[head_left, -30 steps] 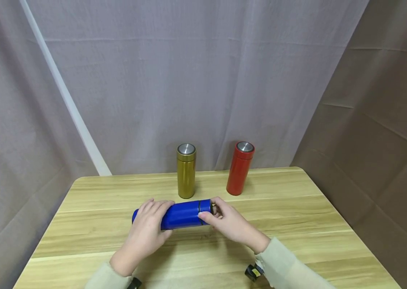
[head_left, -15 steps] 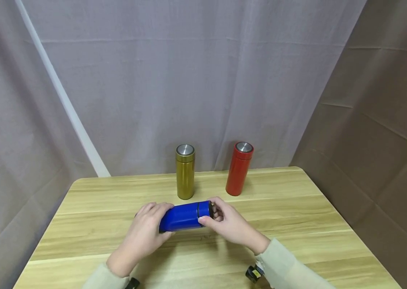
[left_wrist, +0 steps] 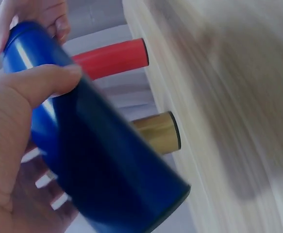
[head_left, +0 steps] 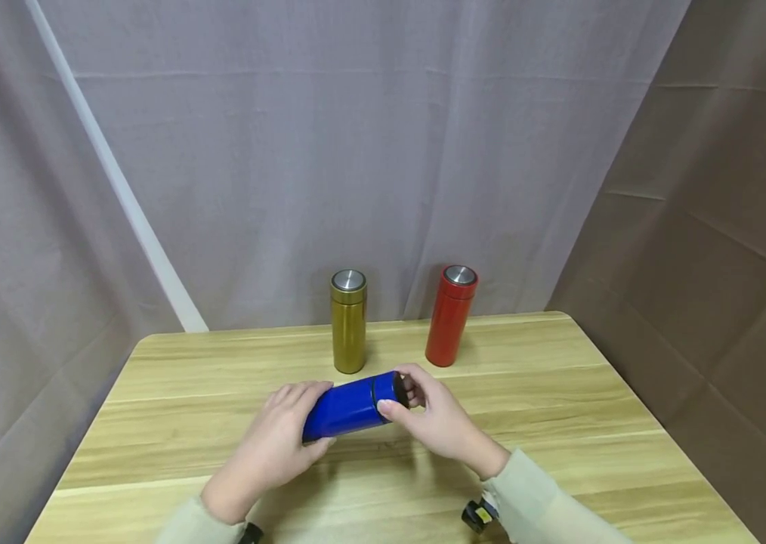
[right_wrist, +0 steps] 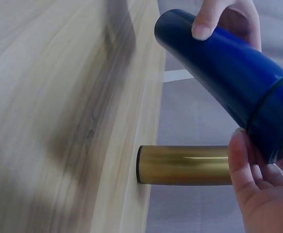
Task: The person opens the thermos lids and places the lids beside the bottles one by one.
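Note:
A blue thermos flask (head_left: 345,409) is held tilted above the table, its lid end to the right and slightly higher. My left hand (head_left: 274,438) grips the body, thumb on the near side and fingers over the far side. At the other end my right hand (head_left: 439,419) holds the lid (head_left: 388,389), with the thumb near the seam. In the left wrist view the flask (left_wrist: 97,145) hangs clear of the tabletop, base toward the camera. The right wrist view shows fingers curled about the lid end of the flask (right_wrist: 228,68).
Behind the hands stand a gold thermos flask (head_left: 349,325) and, to its right, a red one (head_left: 451,317), both upright with steel-topped lids. The wooden table (head_left: 172,408) ends at a grey curtain (head_left: 288,189). A brown curtain (head_left: 730,264) hangs at the right.
The blue flask has tilted further, its lid end rising and swinging slightly away while its base end dropped. Both hands have kept their hold and turned with it. The other flasks stand unmoved.

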Available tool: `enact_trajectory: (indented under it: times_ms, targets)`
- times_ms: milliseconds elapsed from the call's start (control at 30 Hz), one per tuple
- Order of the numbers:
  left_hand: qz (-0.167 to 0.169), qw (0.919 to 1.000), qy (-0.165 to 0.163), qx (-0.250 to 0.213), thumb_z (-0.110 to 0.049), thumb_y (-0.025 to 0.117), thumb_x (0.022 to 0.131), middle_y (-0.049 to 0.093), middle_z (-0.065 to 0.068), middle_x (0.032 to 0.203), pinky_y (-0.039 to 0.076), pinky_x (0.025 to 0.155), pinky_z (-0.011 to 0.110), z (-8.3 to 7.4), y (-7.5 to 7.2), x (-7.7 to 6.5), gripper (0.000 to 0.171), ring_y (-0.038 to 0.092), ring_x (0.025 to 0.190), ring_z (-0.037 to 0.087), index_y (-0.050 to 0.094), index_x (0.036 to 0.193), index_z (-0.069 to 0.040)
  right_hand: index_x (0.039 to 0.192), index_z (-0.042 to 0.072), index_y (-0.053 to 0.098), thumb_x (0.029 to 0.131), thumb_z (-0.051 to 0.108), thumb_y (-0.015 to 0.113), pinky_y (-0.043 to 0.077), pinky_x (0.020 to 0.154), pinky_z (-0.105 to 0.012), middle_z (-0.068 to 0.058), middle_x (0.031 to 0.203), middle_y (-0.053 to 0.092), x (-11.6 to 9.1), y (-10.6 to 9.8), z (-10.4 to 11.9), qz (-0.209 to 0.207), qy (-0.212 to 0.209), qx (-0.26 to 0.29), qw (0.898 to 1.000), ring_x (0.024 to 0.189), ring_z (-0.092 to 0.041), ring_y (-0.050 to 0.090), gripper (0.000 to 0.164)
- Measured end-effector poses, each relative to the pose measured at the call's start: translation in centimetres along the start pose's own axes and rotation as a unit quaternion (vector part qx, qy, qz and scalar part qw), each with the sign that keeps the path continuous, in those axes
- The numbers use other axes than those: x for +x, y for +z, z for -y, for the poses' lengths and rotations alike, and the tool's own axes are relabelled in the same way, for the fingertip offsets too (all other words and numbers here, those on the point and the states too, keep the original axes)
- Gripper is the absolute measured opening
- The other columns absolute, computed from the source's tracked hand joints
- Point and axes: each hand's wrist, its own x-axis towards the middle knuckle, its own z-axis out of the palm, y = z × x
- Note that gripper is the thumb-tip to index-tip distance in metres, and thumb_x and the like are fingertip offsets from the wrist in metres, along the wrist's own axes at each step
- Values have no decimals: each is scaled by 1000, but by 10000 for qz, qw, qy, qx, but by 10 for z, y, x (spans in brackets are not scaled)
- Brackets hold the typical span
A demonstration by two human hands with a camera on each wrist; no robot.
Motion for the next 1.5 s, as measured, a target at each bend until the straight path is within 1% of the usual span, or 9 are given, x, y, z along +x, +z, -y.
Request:
enact_trajectory:
  times_ms: [233,500,633,733,867,1067,1233,1333,1500]
  targets:
    - [-150,9987,-246,421,-33,89,62,65,6,114,43,94,49,-2,4,0,79,60,103,30,55,130,-15,125,18,53,91,36,66,49,75,-31,-1,97,59,0,3,3,90,26,196,9998,85,-19,57,40]
    - [-481,9956,34,806,-24,92,55,60,8,114,45,89,51,1,11,-2,80,57,101,31,58,126,-11,128,12,51,92,48,60,52,67,-34,-6,97,59,2,7,3,244,733,62,9970,77,-17,60,52]
    - [-621,9945,149,835,-23,92,52,56,5,107,45,87,47,3,13,-2,82,54,94,27,58,125,-12,127,10,51,91,48,63,55,62,-36,-9,92,60,1,7,2,465,995,400,9931,70,-19,63,54]
    - [-689,9938,224,841,-25,91,51,57,2,100,47,83,43,3,13,-1,80,54,87,25,58,123,-12,127,13,51,90,47,65,54,59,-32,-8,87,60,1,5,1,477,965,506,9929,70,-20,61,52]
    - [-612,9945,243,812,-28,90,53,60,0,99,50,78,42,3,11,0,76,57,85,23,60,120,-13,127,20,52,88,48,67,46,56,-27,-6,82,56,0,2,0,433,706,212,9963,70,-20,54,50]
    - [-249,9986,100,463,-30,88,59,64,2,108,50,85,44,4,6,-1,73,62,95,25,61,124,-11,133,27,46,86,45,69,50,70,-33,0,106,54,-3,0,3,584,-69,-324,9977,87,-17,54,55]
    - [-21,9997,-42,235,-27,86,64,63,4,118,45,94,46,4,4,-3,74,59,108,27,58,129,-9,140,31,36,88,49,65,50,86,-37,9,128,47,-5,1,3,626,-709,-1072,9897,104,-11,54,62]
    - [-69,9996,-72,273,-25,87,65,61,6,120,40,98,48,4,4,-3,74,56,112,29,55,131,-9,144,33,31,88,52,63,50,87,-38,9,134,44,-6,2,2,572,-599,-1119,9903,106,-12,54,67]
    - [-310,9982,-27,521,-20,85,65,59,8,123,36,101,50,2,4,-3,75,53,115,30,53,133,-11,143,26,36,88,57,60,51,84,-38,2,132,48,-4,4,2,359,169,-745,9964,102,-15,56,68]
